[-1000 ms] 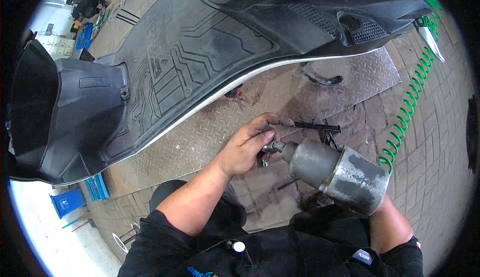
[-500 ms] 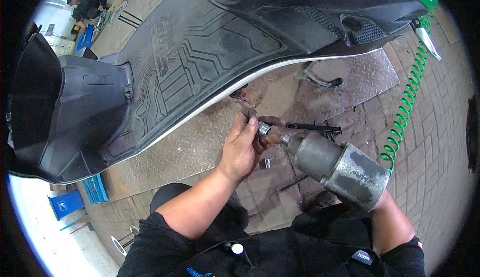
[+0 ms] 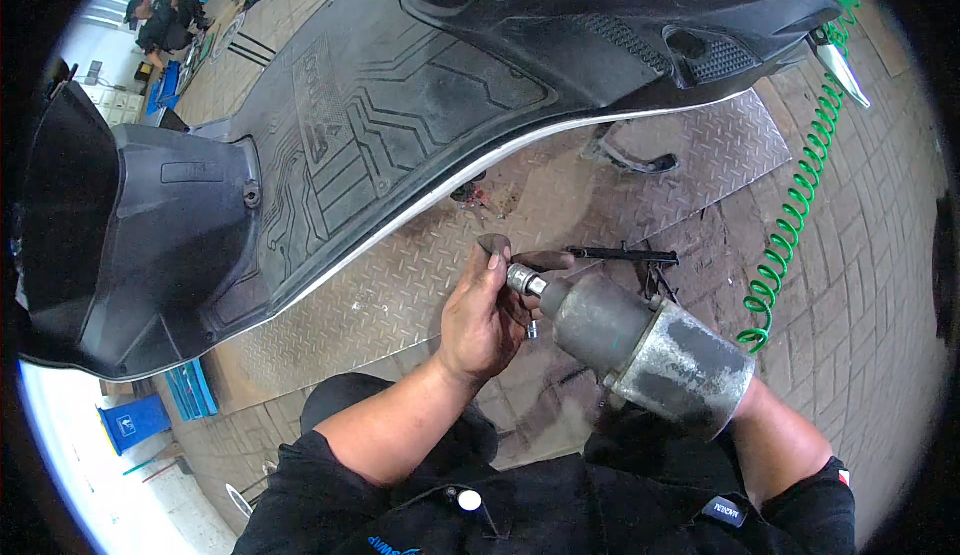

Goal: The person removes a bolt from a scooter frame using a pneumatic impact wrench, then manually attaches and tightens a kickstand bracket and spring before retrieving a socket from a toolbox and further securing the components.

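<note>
My left hand point(image 3: 475, 320) has its fingers closed around a silver socket point(image 3: 521, 279) at the drive tip of a large, worn grey impact wrench point(image 3: 650, 355). Whether the socket is fully seated on the tip is unclear. My right hand point(image 3: 742, 400) holds the wrench from behind, its fingers mostly hidden by the body. A small silver socket point(image 3: 532, 330) lies below, beside my left fingers. A black metal bar with legs point(image 3: 625, 255) rests on the ground beyond the wrench, near the diamond-plate sheet point(image 3: 715, 175).
A black and green scooter point(image 3: 400, 105) spans the upper view. A coiled green hose point(image 3: 798, 215) runs down the right over paving point(image 3: 855, 285). A blue bin point(image 3: 133, 420) and blue cases point(image 3: 190, 390) sit at left. Co-workers point(image 3: 165, 25) crouch in the back left.
Half a second ago the socket in my left hand was apart from the wrench's tip; now the wrench has moved left and its tip meets the socket. My left hand has shifted slightly down.
</note>
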Available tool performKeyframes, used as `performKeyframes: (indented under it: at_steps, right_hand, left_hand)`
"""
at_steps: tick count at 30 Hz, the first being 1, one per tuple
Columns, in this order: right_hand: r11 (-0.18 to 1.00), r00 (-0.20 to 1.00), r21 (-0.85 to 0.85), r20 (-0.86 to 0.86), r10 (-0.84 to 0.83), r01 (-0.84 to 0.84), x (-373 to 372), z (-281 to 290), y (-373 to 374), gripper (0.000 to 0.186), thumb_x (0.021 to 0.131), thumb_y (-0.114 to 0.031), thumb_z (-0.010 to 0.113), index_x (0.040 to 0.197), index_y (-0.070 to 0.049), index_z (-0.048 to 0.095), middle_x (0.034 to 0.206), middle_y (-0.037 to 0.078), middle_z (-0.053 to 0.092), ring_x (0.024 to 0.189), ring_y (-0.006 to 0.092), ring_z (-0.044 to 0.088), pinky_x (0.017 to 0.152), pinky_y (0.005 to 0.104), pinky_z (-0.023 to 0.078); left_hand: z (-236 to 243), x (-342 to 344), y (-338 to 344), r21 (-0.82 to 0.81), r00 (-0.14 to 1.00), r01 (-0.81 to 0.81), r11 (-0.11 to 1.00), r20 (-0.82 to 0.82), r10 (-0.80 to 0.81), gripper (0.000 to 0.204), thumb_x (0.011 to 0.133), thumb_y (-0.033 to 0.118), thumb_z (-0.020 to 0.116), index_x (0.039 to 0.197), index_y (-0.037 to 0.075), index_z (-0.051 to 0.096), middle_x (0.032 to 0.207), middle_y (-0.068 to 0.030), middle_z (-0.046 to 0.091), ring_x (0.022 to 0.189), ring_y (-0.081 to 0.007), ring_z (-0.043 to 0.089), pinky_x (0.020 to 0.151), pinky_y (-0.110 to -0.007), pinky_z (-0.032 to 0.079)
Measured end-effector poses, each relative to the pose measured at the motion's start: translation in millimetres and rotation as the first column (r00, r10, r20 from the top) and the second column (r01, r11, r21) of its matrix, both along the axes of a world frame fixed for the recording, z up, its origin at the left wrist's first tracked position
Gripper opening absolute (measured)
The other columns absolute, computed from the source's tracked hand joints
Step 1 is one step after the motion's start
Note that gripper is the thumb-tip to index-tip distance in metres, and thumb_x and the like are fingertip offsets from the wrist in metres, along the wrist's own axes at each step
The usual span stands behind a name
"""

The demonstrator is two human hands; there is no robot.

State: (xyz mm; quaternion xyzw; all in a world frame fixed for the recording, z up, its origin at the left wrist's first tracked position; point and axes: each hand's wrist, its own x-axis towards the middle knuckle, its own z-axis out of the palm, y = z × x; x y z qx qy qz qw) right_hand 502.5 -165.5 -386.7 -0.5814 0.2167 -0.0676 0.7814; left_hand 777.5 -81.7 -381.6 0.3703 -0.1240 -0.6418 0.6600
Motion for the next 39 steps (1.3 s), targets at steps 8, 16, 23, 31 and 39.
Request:
performKeyframes:
  at_steps: [8, 16, 23, 31, 39]
  right_hand:
    - [0.688, 0.982, -0.719, 0.046, 0.184, -0.096, -4, -6, -1, 0.048, 0.082, -0.032, 0.064, 0.124, -0.012, 0.056, 0.131, 0.008, 0.052, 0.126, 0.0250, 0.043, 0.107, 0.0387, 0.029]
    - [0.987, 0.987, -0.049, -0.071, 0.146, -0.150, -4, -2, 5, 0.043, 0.081, -0.019, 0.064, 0.123, -0.010, 0.056, 0.127, 0.011, 0.054, 0.121, 0.0300, 0.047, 0.103, 0.0402, 0.033]
    - [0.710, 0.961, -0.689, 0.072, 0.266, -0.145, 1, -3, -9, 0.044, 0.074, -0.028, 0.071, 0.109, -0.004, 0.060, 0.109, 0.012, 0.062, 0.103, 0.0322, 0.059, 0.090, 0.0410, 0.044]
    - [0.847, 0.960, -0.532, 0.241, 0.145, 0.006, 15, 13, -15, 0.048, 0.064, -0.028, 0.074, 0.098, 0.001, 0.059, 0.090, 0.018, 0.062, 0.083, 0.0385, 0.060, 0.074, 0.0424, 0.048]
    - [0.835, 0.984, -0.548, 0.111, 0.137, -0.055, 9, 14, -15, 0.046, 0.062, -0.029, 0.075, 0.095, -0.001, 0.059, 0.087, 0.017, 0.061, 0.081, 0.0378, 0.059, 0.072, 0.0428, 0.047]
  left_hand:
    - [15, -16, -9, -0.087, 0.969, -0.144, 0.986, -0.215, 0.122, 0.028, 0.099, 0.022, 0.030, 0.124, 0.010, 0.037, 0.140, -0.0252, 0.034, 0.117, -0.0374, 0.050, 0.099, -0.044, 0.040]
    - [14, -15, -6, -0.249, 0.973, -0.130, 0.960, -0.217, 0.076, 0.034, 0.095, 0.016, 0.031, 0.126, 0.005, 0.039, 0.143, -0.0192, 0.032, 0.124, -0.0411, 0.042, 0.105, -0.044, 0.034]
    - [11, 5, -3, 0.020, 0.935, 0.045, 0.999, 0.351, -0.049, 0.034, 0.098, 0.033, 0.039, 0.106, 0.003, 0.052, 0.090, -0.0060, 0.057, 0.078, -0.0124, 0.054, 0.069, -0.027, 0.044]
    - [12, 5, -2, 0.112, 0.897, -0.008, 0.994, 0.440, -0.042, 0.039, 0.097, 0.041, 0.043, 0.097, 0.004, 0.057, 0.074, 0.0010, 0.053, 0.062, -0.0057, 0.046, 0.055, -0.021, 0.036]
    - [14, 4, 0, 0.190, 0.877, 0.035, 0.981, 0.465, -0.121, 0.038, 0.097, 0.037, 0.043, 0.100, 0.002, 0.058, 0.077, -0.0008, 0.054, 0.067, -0.0083, 0.049, 0.059, -0.022, 0.038]
